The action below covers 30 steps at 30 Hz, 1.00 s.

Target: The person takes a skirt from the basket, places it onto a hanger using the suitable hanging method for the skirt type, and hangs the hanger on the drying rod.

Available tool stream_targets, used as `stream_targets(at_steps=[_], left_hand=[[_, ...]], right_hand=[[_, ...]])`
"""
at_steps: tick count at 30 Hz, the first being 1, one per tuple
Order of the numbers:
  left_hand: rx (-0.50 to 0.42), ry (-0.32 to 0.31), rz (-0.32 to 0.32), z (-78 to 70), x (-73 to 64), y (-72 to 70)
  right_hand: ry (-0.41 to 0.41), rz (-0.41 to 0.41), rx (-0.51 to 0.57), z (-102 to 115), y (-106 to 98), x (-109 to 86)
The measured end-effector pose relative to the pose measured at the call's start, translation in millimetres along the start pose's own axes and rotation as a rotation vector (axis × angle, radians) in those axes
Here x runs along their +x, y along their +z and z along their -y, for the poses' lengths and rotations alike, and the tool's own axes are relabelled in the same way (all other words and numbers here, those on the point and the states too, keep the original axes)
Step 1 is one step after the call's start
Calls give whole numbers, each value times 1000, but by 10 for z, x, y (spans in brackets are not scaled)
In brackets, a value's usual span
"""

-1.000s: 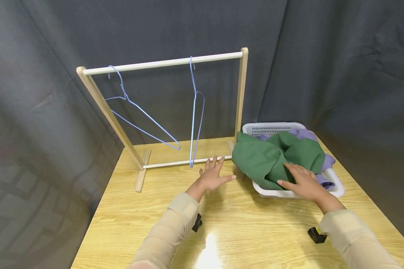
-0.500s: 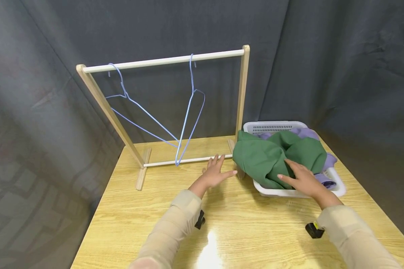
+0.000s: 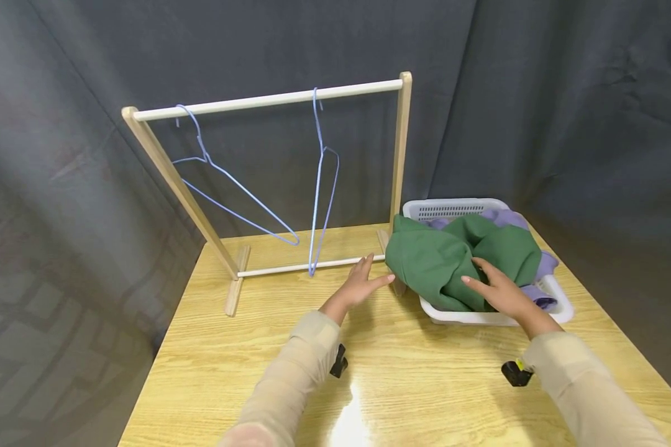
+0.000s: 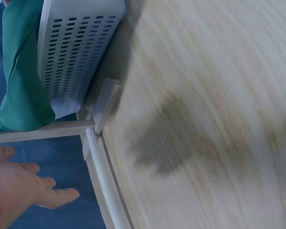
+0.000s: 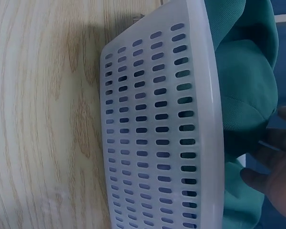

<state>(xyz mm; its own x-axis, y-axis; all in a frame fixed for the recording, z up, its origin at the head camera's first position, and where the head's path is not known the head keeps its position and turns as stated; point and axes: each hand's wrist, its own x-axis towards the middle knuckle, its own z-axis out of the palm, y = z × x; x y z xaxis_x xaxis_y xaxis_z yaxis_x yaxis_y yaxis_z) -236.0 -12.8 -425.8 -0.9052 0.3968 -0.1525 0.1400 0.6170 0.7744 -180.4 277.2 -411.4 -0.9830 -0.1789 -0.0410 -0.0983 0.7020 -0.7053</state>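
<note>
A crumpled green cloth [image 3: 433, 257] lies on top of purple cloth [image 3: 503, 218] in a white plastic basket [image 3: 458, 317] at the right of the table. Over the green cloth is my right hand [image 3: 500, 293], its fingers spread and relaxed; whether the fingertips touch the fabric is hard to tell. My left hand [image 3: 358, 290] hovers left of the basket, fingers extended, holding nothing. In the left wrist view the green cloth [image 4: 26, 81] droops over the basket's side. The right wrist view has the perforated basket wall [image 5: 205, 119] close up, with my right hand [image 5: 279, 162] beyond its rim.
Behind my left hand stands a wooden rack with a white top rail [image 3: 246, 104] and a low white bar [image 3: 279, 269]. Two blue wire hangers hang on it, a left hanger [image 3: 246, 197] and a right hanger [image 3: 315, 205]. Dark curtains [image 3: 537, 93] enclose the table.
The right hanger swung left, then partly back. My left hand has shifted slightly right, and its fingers have drawn closer together. The right hand stays over the green cloth.
</note>
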Motion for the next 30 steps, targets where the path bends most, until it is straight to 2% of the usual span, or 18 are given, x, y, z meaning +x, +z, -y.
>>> stream_targets(at_steps=[10, 17, 23, 30], left_hand=[[-209, -28, -20, -33, 78, 18], [-332, -67, 1, -74, 101, 93], [-385, -98, 29, -98, 123, 175], [-449, -108, 19, -139, 175, 240]], right_hand=[[98, -11, 22, 39, 38, 113], [141, -33, 32, 28, 74, 132], [172, -35, 51, 27, 108, 133], [234, -36, 85, 55, 124, 178]])
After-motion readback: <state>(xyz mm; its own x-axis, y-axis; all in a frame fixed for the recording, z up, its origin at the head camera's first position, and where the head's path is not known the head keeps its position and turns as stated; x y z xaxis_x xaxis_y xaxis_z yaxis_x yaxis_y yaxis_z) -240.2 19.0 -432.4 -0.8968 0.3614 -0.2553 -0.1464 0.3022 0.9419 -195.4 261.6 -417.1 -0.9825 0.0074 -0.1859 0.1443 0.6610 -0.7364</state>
